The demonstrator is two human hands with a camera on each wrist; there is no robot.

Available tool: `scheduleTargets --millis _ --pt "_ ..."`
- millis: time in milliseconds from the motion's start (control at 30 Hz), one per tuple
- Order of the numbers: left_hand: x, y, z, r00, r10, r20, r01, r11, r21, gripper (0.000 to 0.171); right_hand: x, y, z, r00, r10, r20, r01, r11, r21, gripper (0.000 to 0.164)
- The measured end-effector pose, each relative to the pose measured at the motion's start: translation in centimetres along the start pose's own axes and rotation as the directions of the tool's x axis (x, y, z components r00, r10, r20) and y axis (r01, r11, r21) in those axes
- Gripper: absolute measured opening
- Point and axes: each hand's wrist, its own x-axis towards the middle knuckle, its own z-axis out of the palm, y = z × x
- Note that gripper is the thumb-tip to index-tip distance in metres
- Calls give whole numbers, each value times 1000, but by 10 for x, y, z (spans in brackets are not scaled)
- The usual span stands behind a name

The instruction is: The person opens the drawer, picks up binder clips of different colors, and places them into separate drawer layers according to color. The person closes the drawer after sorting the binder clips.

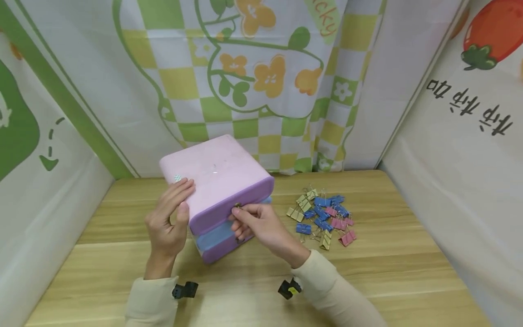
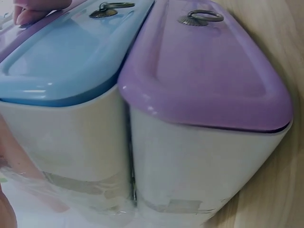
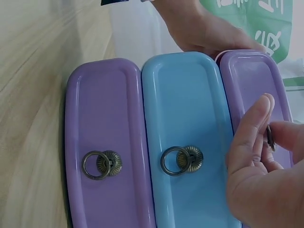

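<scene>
A small drawer box [image 1: 220,163] with a pale pink top stands at an angle on the table. Its fronts stack as an upper purple drawer [image 3: 247,78], a middle blue drawer [image 3: 190,109] and a lower purple drawer [image 3: 104,114]. My right hand [image 1: 265,229] pinches the upper drawer's metal pull [image 3: 270,137] between thumb and finger. My left hand [image 1: 169,222] rests on the box's left top edge, fingers extended over the top. Ring pulls hang on the blue front [image 3: 183,160] and the lower purple front [image 2: 202,18], untouched.
Several binder clips, blue [image 1: 323,202], yellow [image 1: 295,214] and pink [image 1: 347,238], lie in a loose pile right of the box. A patterned curtain [image 1: 269,100] hangs behind the wooden table [image 1: 359,281]. Printed white cloth walls [image 1: 453,190] flank it.
</scene>
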Motion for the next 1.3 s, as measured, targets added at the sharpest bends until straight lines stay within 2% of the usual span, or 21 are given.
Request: scheduleTargets --millis 700,1300 --pt "0 -2 -3 998 -52 41 52 999 -4 31 -8 -6 1 999 -33 -25 33 999 -17 39" --pt "-1 -4 -4 998 -51 44 52 999 -6 31 -31 -5 -5 999 -46 1 46 998 -30 45"
